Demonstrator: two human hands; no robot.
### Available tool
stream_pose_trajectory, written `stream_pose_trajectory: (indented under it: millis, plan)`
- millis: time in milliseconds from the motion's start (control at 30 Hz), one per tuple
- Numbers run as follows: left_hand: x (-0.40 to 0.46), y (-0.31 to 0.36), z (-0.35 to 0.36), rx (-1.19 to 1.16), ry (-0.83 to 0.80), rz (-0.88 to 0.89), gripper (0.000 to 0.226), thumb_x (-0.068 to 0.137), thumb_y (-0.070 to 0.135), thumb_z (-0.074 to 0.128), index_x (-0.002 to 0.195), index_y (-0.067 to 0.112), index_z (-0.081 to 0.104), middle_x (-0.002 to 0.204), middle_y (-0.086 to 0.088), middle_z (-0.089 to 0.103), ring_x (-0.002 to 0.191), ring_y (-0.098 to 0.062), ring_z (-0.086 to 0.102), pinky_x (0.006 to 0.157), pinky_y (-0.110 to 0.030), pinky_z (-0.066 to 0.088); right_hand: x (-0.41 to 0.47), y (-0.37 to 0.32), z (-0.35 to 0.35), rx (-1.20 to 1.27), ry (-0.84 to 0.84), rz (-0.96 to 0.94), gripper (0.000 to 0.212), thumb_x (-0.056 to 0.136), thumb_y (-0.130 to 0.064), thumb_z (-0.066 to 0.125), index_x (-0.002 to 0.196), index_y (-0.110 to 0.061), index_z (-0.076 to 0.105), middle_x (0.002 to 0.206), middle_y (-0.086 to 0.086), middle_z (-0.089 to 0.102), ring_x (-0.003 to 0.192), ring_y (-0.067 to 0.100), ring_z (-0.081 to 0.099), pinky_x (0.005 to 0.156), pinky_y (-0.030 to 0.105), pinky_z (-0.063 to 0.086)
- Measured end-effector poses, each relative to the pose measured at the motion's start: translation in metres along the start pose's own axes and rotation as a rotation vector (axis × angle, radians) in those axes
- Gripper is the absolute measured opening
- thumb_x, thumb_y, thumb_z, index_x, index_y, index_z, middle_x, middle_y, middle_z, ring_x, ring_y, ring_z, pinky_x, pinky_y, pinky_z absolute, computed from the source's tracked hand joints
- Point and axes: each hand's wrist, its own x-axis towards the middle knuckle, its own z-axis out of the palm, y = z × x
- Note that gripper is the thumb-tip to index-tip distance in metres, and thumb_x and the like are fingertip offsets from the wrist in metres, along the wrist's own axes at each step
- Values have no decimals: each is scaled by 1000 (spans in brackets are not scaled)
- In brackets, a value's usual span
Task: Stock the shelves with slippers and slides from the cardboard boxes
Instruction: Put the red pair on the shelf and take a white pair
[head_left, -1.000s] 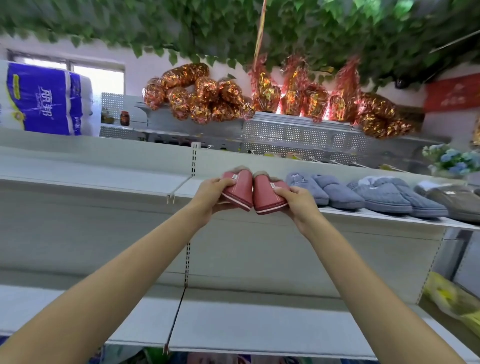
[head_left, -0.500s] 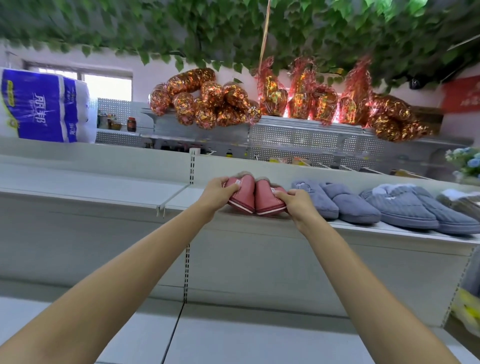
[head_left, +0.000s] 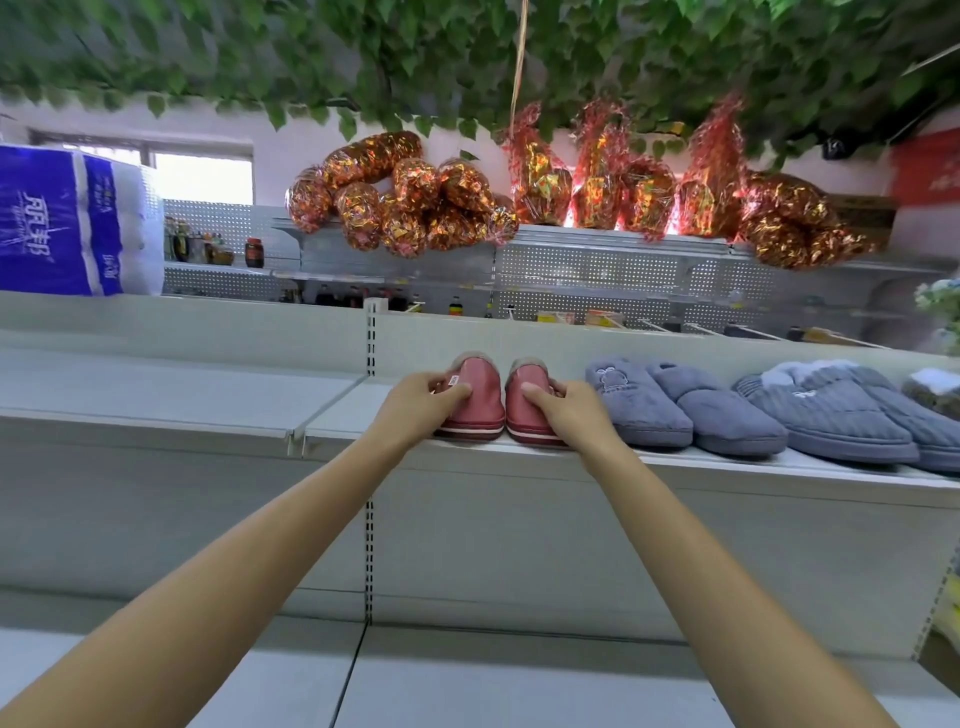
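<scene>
Both hands reach up to a pair of red slippers standing side by side on the upper shelf (head_left: 727, 462), toes toward the camera at the shelf's front edge. The left hand (head_left: 415, 402) curls over the left red slipper (head_left: 475, 400), thumb and fingertips pinching its upper near a small white label. The right hand (head_left: 563, 405) wraps the outer side of the right red slipper (head_left: 527, 410), its thumb pressed on top of the toe. Both soles sit flat on the shelf, the two slippers just beside each other with a narrow gap between them.

Just to the right on the same shelf stands a pair of grey-blue plush slippers (head_left: 680, 410), and beyond them a ribbed blue pair (head_left: 841, 415). A further slipper at the right edge is too cut off to tell.

On top of the unit at the left stands a blue pack of tissue rolls (head_left: 67, 223). Behind, foil-wrapped red and gold bundles (head_left: 410, 202) lie on another rack under hanging green leaves (head_left: 363, 57).
</scene>
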Motion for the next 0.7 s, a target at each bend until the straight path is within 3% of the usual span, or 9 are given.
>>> stream_pose_trajectory:
  millis: [267,533,600,700]
  plan:
    - [23,5,11,65,-6,40,39,94,31,61,129,17,66,106,-5,73,100,-22,67,92,-35,50,20,2,4,-114,-16,-23,38,93,-41,62,116,-12,70,108,12,73,103,31,65,89,37,49]
    - [16,5,9,118,49,90,48,94,35,63,138,16,60,130,-6,67,119,-23,61,100,-33,45,23,6,5,-107,-6,-31,40,92,-39,64,118,-9,69,110,13,73,104,31,66,90,39,51]
    - [7,7,7,114,62,112,47,94,34,64,137,17,60,132,-4,66,121,-21,61,101,-32,46,16,3,4,-137,6,-50,42,93,-37,64,121,-7,67,115,14,71,108,31,65,91,38,50]
    - [-18,2,0,5,96,190,45,88,27,71,132,23,64,127,4,69,115,-12,63,101,-35,51,-6,-7,2,-193,42,-116,50,92,-33,66,134,-8,58,133,12,63,122,28,59,103,37,45]
